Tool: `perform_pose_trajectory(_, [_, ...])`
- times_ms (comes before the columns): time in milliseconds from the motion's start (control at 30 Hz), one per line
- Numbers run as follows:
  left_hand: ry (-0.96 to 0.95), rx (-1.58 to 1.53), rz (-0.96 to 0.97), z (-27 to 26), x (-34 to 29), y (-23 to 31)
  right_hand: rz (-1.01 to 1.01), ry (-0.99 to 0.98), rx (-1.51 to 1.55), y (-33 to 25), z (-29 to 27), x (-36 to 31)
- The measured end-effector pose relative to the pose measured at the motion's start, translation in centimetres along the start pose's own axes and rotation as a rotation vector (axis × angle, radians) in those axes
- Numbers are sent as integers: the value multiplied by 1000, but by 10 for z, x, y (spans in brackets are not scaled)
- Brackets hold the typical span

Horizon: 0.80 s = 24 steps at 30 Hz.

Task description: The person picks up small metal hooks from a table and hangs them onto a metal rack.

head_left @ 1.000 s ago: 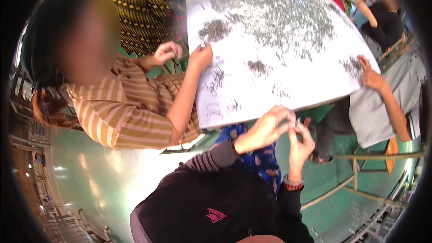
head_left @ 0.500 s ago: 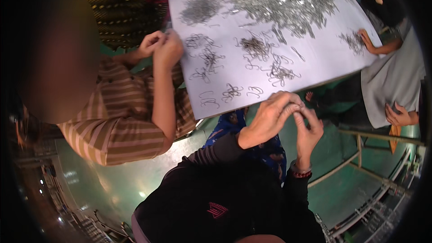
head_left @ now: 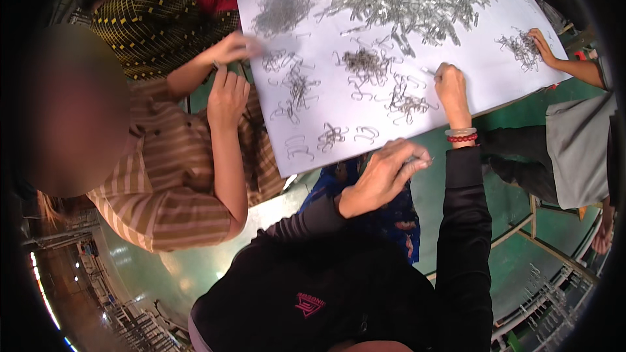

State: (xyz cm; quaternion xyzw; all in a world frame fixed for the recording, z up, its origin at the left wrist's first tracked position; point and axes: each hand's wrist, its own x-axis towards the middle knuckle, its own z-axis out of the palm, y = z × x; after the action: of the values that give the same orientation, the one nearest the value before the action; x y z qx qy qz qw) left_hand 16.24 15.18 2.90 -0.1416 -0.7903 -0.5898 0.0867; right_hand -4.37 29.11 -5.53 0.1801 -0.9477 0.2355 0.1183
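Note:
My left hand (head_left: 386,175) is held just off the near table edge, thumb and fingers pinched together. A tiny thin sliver shows at its fingertips, too small to name. Over the white table top (head_left: 482,85), my right hand (head_left: 452,88) has its fingers drawn together and pointing down. Beside those fingertips lies a slim shiny metal piece; whether they grip it cannot be made out. Left of my right hand are tangled dark wire hooks (head_left: 409,105) and another heap of hooks (head_left: 362,62). Nearer me sit a small cluster of hooks (head_left: 332,137) and a few loose hooks (head_left: 367,134).
A large heap of silver metal pieces (head_left: 398,0) covers the far side, with a fine grey pile (head_left: 282,13) to its left. A person in a striped shirt (head_left: 176,176) works at the left edge. At right, another person's hand (head_left: 542,47) touches more wire pieces (head_left: 520,51).
My right hand has parted from my left and reached forward onto the table. My left hand stays near the edge, still pinched. The striped-shirt person's hands have moved apart.

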Motion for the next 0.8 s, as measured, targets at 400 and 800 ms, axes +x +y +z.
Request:
perform_pose_trajectory(400, [2, -99, 6, 7, -5, 0, 327, 13, 1115, -88, -127, -128])
perform_pose_trajectory(800, [-44, -38, 41, -6, -9, -4, 213, 261, 1035, -123, -131, -143])
